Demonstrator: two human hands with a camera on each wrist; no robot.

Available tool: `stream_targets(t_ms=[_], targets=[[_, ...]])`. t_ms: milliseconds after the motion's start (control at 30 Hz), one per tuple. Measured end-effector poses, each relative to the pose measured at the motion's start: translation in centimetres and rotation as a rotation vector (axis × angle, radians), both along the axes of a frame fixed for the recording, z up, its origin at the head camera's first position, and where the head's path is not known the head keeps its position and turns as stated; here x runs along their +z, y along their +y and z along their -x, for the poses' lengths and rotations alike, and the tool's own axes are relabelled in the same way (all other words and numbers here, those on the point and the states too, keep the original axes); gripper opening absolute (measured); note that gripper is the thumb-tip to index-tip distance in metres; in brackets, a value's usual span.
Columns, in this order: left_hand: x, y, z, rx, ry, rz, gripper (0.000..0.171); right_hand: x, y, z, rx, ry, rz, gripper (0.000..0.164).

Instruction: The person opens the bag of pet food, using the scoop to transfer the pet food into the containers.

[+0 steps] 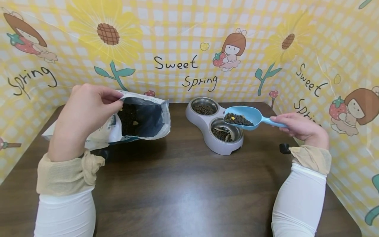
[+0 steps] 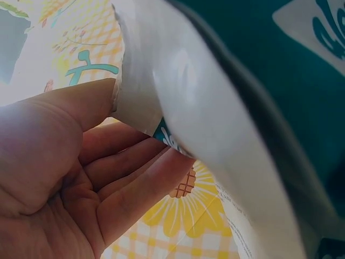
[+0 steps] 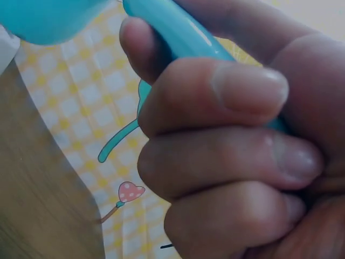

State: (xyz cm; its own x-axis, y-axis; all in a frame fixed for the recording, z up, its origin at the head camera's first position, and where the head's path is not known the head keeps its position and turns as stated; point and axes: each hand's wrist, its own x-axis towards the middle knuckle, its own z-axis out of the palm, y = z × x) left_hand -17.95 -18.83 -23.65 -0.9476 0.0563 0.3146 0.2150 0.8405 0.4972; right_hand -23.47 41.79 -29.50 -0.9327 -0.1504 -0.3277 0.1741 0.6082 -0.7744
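My left hand (image 1: 83,113) pinches the upper edge of an opened food bag (image 1: 165,126), thumb on one side and fingers on the other. Dark kibble lies inside the bag, whose silvery lining faces right. In the left wrist view the bag's white and teal side (image 2: 205,97) shows close up. My right hand (image 1: 302,126) grips the handle of a blue scoop (image 1: 248,115), its fingers curled round it in the right wrist view. Dark kibble with one yellow piece sits in the scoop, which hangs over the right edge of the nearer bowl (image 1: 237,133).
A pale lilac double feeder (image 1: 198,120) stands on the dark wooden table (image 1: 177,184). Its farther steel bowl (image 1: 204,102) holds brown kibble; the nearer one holds darker, mixed pieces. A yellow checked cloth (image 1: 177,33) with printed flowers hangs behind and at both sides.
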Motion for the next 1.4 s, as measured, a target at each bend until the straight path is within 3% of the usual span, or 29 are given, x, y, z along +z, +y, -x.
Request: stream_targets(t_ms=[433,767,1067,1400], targets=[[0.0,0.1,0.1,-0.004,0.006,-0.001,0.029,0.1,-1.0,0.2,0.042,0.034,-0.132,0.033],[-0.1,0.0,0.1,-0.002,0.0,0.001,0.029,0.6,-2.0,0.3,0.073,0.062,-0.239,0.038],[-0.1,-0.1,0.1,-0.001,0.006,-0.002,0.028,1.0,-2.5,-0.1,0.104,0.148,-0.315,0.043],[-0.1,-0.1,0.2,-0.004,0.007,-0.002,0.029,1.5,-3.5,-0.2,0.131,0.189,-0.385,0.037]])
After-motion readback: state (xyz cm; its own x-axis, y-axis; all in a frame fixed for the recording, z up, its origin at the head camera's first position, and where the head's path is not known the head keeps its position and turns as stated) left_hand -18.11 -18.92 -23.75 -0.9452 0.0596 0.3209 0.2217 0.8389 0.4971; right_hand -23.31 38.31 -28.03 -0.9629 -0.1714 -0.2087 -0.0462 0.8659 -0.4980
